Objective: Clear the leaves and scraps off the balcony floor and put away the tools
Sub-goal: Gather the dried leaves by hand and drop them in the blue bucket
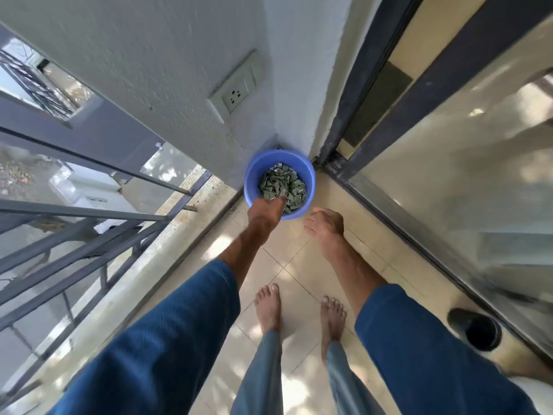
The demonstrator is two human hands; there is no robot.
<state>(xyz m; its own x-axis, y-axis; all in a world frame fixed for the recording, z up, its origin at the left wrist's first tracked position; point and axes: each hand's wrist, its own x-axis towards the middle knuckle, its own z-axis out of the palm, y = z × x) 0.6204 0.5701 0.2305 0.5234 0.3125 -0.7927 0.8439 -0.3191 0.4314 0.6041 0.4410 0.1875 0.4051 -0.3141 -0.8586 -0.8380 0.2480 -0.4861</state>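
A round blue plastic bucket (270, 159) stands just above the middle of the frame, pushed into the corner where the pale rough-plastered wall (149, 55) meets the dark frame of a sliding glass door (449, 181). It sits on the beige tiled floor (302, 265). The bucket is packed to well below its rim with a crumpled heap of green leaf scraps (282, 184), dull and dry-looking, with a few pale bits among them.

The left hand (265, 213) reaches from a blue sleeve over the near rim of the bucket, its fingertips (279, 202) down among the leaves; whether they pinch anything or only touch cannot be told. The right hand (324, 223) hangs just right of the bucket and apart from it, fingers loosely curled, holding nothing.

Two bare feet (267, 307) stand on the tiles in the lower middle. A grey metal railing (74, 235) fills the left side of the frame, a white wall socket (237, 94) sits above the bucket, and a black round container (474, 329) stands at the lower right beside the door track
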